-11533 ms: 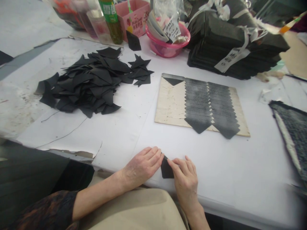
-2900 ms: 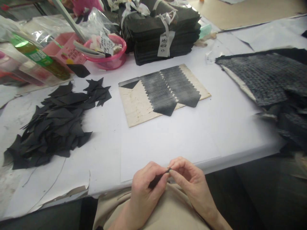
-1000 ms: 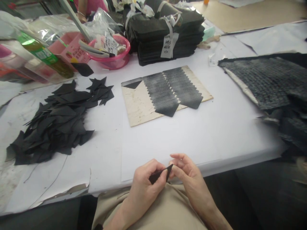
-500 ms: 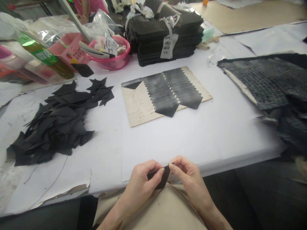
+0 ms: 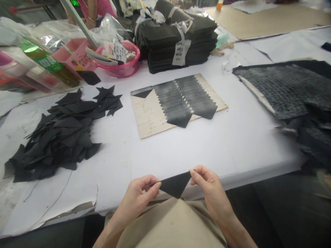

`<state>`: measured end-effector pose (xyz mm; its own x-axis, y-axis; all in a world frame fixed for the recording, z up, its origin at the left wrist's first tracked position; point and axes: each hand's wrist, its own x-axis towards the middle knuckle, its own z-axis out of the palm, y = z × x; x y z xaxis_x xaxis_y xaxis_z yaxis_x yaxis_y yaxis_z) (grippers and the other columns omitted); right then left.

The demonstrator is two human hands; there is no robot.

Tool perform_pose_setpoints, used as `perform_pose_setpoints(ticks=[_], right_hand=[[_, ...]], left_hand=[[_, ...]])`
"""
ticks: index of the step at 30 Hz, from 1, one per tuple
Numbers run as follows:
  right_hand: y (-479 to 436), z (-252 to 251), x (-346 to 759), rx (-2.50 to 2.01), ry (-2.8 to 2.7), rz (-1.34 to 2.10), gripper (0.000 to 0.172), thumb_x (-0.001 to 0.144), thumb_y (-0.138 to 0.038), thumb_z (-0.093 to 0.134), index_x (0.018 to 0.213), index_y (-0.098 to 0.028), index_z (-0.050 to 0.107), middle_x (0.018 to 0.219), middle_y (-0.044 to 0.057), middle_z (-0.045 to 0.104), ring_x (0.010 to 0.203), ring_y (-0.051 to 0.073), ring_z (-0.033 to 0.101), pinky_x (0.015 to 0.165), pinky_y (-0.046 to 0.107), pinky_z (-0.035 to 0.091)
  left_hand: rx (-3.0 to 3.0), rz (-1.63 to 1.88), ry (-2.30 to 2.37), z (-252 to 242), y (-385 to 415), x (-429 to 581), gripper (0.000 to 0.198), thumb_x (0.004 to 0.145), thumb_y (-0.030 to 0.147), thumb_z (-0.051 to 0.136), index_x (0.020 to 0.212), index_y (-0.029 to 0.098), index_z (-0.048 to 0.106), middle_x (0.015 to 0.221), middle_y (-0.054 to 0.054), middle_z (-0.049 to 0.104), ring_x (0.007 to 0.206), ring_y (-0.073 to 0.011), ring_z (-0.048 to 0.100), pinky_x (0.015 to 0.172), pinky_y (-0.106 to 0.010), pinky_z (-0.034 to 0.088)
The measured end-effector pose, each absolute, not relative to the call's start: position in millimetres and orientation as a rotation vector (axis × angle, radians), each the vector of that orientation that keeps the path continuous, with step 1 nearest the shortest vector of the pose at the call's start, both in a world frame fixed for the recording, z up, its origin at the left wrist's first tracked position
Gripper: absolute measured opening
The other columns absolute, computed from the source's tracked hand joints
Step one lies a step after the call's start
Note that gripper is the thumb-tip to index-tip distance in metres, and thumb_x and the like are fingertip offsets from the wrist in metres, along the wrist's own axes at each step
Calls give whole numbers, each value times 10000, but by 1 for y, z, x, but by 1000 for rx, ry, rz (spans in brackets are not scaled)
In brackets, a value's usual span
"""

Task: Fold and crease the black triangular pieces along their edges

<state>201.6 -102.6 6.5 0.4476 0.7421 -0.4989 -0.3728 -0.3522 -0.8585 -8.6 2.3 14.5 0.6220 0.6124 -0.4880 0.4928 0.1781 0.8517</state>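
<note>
White table (image 5: 204, 148), black triangle (image 5: 174, 184) pinched at both ends

With twelve o'clock at the top of the view, the white table fills most of the dial. Between two and three o'clock lies a dark textured cloth (image 5: 281, 89); at six o'clock a beige garment (image 5: 178, 227) covers the person's lap. A thick bundle (image 5: 157, 51) of black sheets sits at twelve, bearing a handwritten tag (image 5: 181, 52). Loose black pieces form a heaped pile (image 5: 62, 134) at nine.

Around the dial's centre rests a pale board (image 5: 150, 119) with two columns (image 5: 173, 100) of overlapping dark pieces, their lowest points jutting past its near edge. Between ten and eleven stands a pink basin (image 5: 126, 71) holding papers (image 5: 120, 51).

The person's left hand (image 5: 141, 189), at seven o'clock, grips one corner of the triangle between thumb and fingers. The right hand (image 5: 208, 181), between four and five, pinches the other upper corner. Smallest of these, the black triangle hangs between them at six o'clock, by the table's near edge, long side up and point down. Whether that point touches the garment cannot be told.
</note>
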Motion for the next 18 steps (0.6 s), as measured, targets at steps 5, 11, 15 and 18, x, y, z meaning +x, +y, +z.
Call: perform_pose_setpoints(ticks=[5,11,15,18], right_hand=[[-101,3,198,-1506,-318,1201,365,838,-497,658,669,-195,540,616,-31,513,653,135,444,713,273,361],[-98,0,188,-1423,-214,1214,380,847,-515,652,672,-192,554,615,-22,524,626,129,451,674,256,383],[-97,-2,183,-1327,-100,1253,367,836,-547,659,864,-180,654,629,-17,538,619,123,476,649,239,411],[-98,-2,179,-1267,-62,1280,454,837,-561,653,1080,-178,651,646,-21,534,613,119,485,643,242,426]], left_hand=[[1334,138,998,8,1,-15,350,907,471,582,801,140,626,662,-19,594,624,-123,496,601,-203,381],[1233,196,1039,7,0,-15,343,887,467,610,783,140,603,637,-17,594,603,-121,489,601,-207,376],[1217,220,1035,5,0,-16,356,883,483,615,781,142,594,623,-14,580,601,-122,474,600,-210,370],[1217,234,1040,6,0,-17,361,882,489,616,782,143,591,622,-9,570,604,-117,462,608,-207,364]])
